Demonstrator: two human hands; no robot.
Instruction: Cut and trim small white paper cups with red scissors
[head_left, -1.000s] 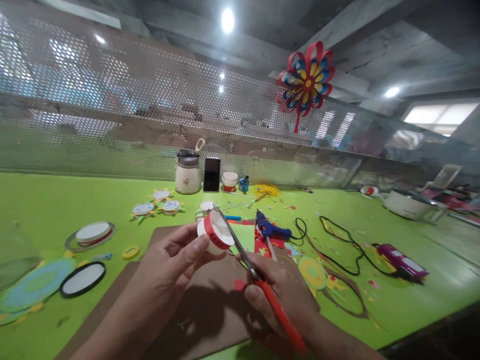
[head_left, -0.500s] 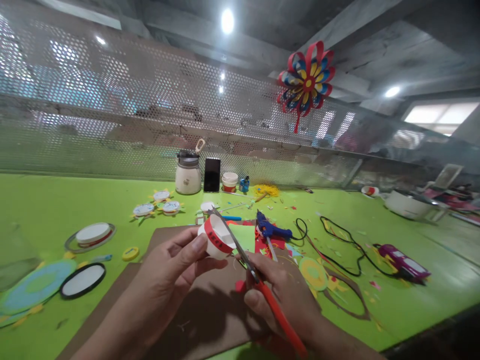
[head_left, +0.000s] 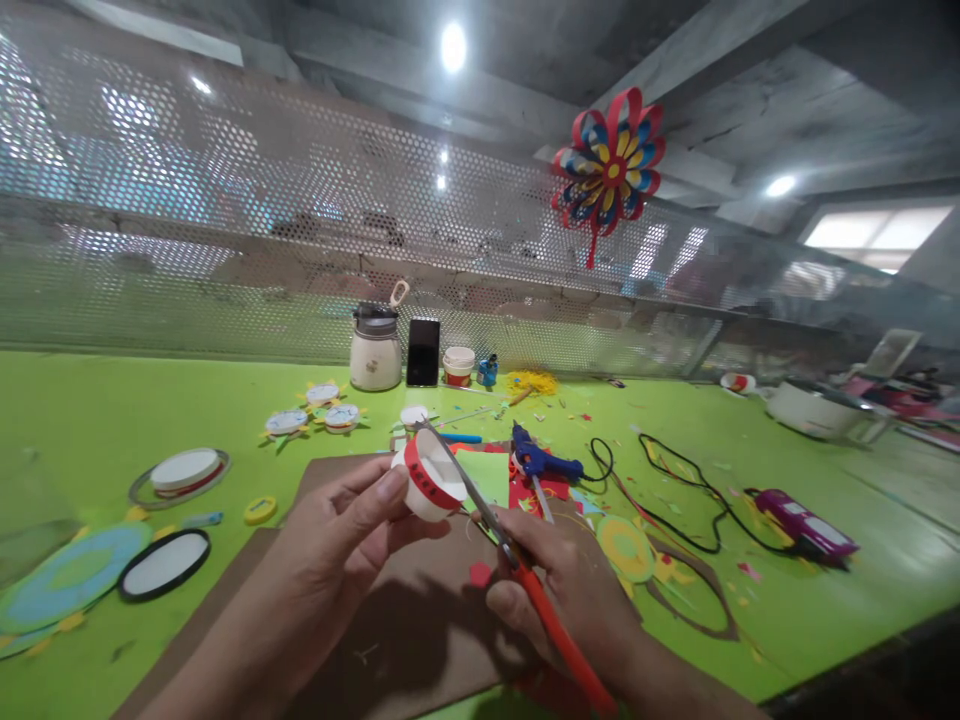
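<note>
A short, round white cup (head_left: 437, 467) with a dark-marked red band tilts above brown cardboard (head_left: 420, 630), pinched by the left hand (head_left: 341, 525); the right hand (head_left: 559, 570) grips red-handled metal scissors (head_left: 564, 640).

Support: green table (head_left: 247, 395), paper scraps (head_left: 745, 570) scattered at right. Near middle: brown cardboard sheet (head_left: 409, 650), flat. Far middle, left to right: jug (head_left: 376, 360), upright phone (head_left: 424, 353), white tub (head_left: 458, 366), small blue bottle (head_left: 487, 372), yellow shreds (head_left: 536, 381). Left: three paper flowers (head_left: 341, 418), yellow tape roll (head_left: 260, 511), black-rimmed disc (head_left: 165, 565). Right: purple box (head_left: 806, 523), black cord (head_left: 726, 508). Far right: white pot (head_left: 810, 410).
</note>
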